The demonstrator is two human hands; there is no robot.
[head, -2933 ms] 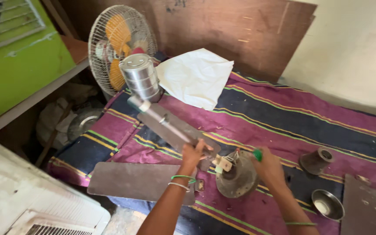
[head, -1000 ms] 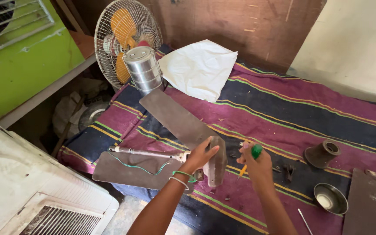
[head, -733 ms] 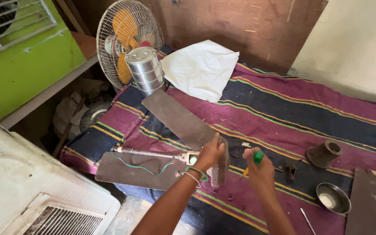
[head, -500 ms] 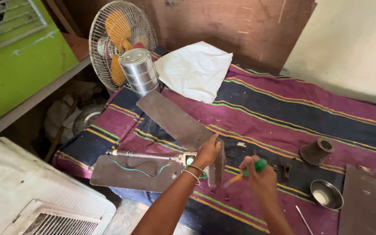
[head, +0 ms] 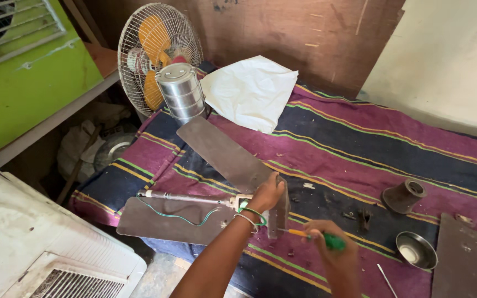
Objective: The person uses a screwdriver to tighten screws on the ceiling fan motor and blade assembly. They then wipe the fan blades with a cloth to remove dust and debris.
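Both of my hands are busy at the hub of a dismantled ceiling fan lying on the striped cloth (head: 393,138). With my left hand (head: 266,193), fingers curled, I grip the top edge of the fan motor (head: 278,212), which stands on its edge. Wrapped in my right hand (head: 329,243) is a green-handled screwdriver (head: 313,237), its thin shaft pointing left so the tip meets the motor's face.

From the motor a grey fan blade (head: 222,154) runs up and left toward a stacked steel tiffin carrier (head: 182,94). A second blade (head: 167,221) lies flat along the cloth's near edge, and over it I see the metal downrod (head: 186,197) with a green wire (head: 178,216) trailing from it.

To my right, well apart from my hands, sit a dark bell-shaped canopy cup (head: 404,194), a small steel bowl (head: 415,251) and another flat blade (head: 465,259) at the frame's edge. A few small dark fittings (head: 360,218) lie between the motor and the cup.

Behind the tiffin carrier stands a table fan with orange blades (head: 158,52), and just beside it a white sheet of paper (head: 252,91) lies crumpled on the cloth.
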